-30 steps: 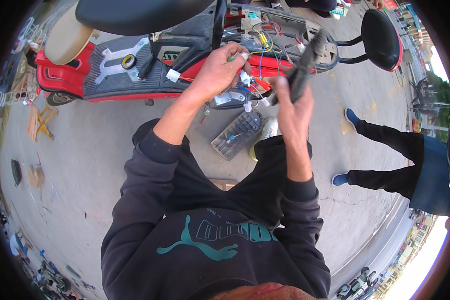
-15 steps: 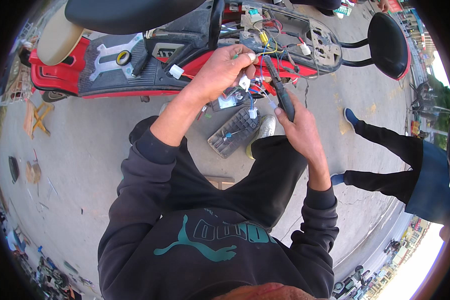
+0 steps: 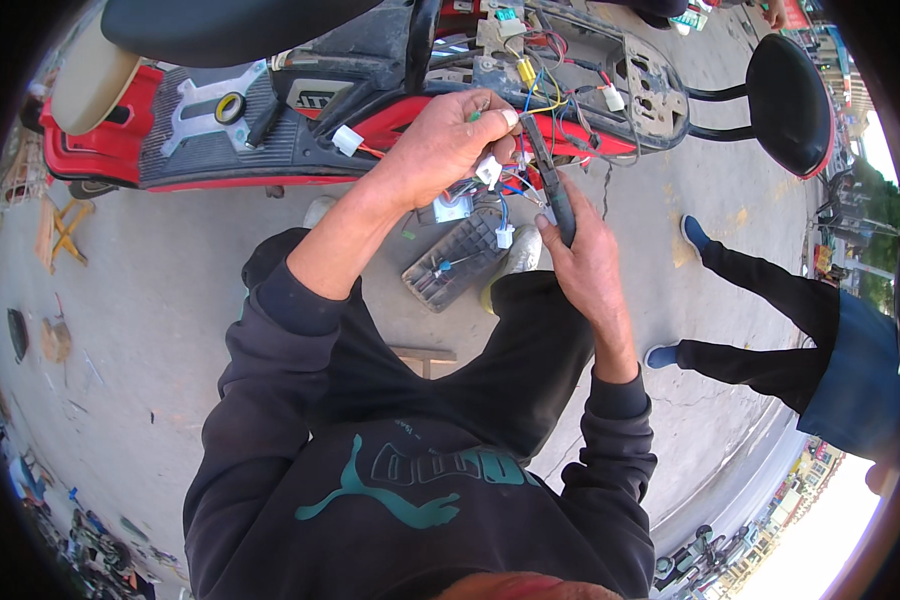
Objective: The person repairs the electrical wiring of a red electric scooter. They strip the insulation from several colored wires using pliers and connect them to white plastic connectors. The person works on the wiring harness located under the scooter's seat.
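My left hand [image 3: 448, 148] is closed, thumb against fingers, pinching a wire [image 3: 515, 122] whose end I cannot make out clearly. A white plug connector [image 3: 488, 170] hangs just under these fingers. In my right hand [image 3: 587, 258] is a pair of pliers [image 3: 550, 185] with dark handles, its jaws pointing up beside my left fingertips. Whether the jaws touch the wire I cannot tell. Both hands are at the side of a red scooter [image 3: 395, 127], next to its opened rear frame, where a tangle of coloured wires [image 3: 555, 100] shows. Another white connector [image 3: 504, 236] dangles on blue wires below.
A dark ribbed tray [image 3: 440, 275] with a screwdriver [image 3: 447, 266] lies on the ground between my feet. Tape [image 3: 230, 107] sits on the scooter's footboard. A black padded backrest [image 3: 788, 105] sticks out at right. Another person's legs [image 3: 760, 285] are at my right.
The view has shifted slightly. My right hand and the pliers have moved a little left and stand more upright; my left hand keeps its pinch on the wire.
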A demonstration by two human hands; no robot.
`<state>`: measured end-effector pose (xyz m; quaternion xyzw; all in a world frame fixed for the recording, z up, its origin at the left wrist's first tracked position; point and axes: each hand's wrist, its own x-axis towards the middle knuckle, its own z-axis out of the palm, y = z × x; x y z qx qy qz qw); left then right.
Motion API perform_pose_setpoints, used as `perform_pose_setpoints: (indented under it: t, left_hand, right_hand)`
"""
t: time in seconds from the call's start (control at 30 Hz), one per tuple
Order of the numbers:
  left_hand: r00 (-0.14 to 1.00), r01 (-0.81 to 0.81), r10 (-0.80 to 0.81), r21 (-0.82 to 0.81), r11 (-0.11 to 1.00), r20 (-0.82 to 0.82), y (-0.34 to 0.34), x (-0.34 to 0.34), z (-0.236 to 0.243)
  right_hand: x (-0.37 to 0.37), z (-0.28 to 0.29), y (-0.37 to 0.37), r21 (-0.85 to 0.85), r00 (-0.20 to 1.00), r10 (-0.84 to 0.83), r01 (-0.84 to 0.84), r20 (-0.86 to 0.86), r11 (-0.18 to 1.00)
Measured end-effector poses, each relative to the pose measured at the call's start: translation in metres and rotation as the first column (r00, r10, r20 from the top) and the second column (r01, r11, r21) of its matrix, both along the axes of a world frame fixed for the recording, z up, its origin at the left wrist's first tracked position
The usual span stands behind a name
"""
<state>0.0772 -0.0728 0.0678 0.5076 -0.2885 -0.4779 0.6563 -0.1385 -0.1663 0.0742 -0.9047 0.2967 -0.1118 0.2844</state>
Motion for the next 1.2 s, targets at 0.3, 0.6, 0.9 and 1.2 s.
perform_pose_setpoints:
  t: [0.3, 0.6, 0.9, 1.2]
  left_hand:
    - [0.995, -0.014, 0.012, 0.014, 1.0, 0.096, -0.001, 0.002, -0.001]
    - [0.956, -0.035, 0.053, -0.066, 0.997, 0.288, 0.0, 0.002, -0.006]
    - [0.912, -0.074, 0.072, -0.009, 0.997, 0.404, 0.001, -0.003, 0.002]
    - [0.915, -0.077, 0.058, 0.031, 0.997, 0.399, 0.0, -0.001, 0.001]
  right_hand:
    - [-0.001, -0.006, -0.008, -0.045, 1.0, 0.005, -0.006, -0.02, 0.999]
    - [0.0, -0.002, -0.012, 0.048, 0.998, 0.023, -0.02, -0.051, 0.999]
    - [0.006, 0.003, -0.018, 0.177, 0.993, -0.013, 0.033, -0.113, 0.984]
    - [0.014, 0.003, -0.02, 0.206, 0.993, -0.013, 0.038, -0.12, 0.978]
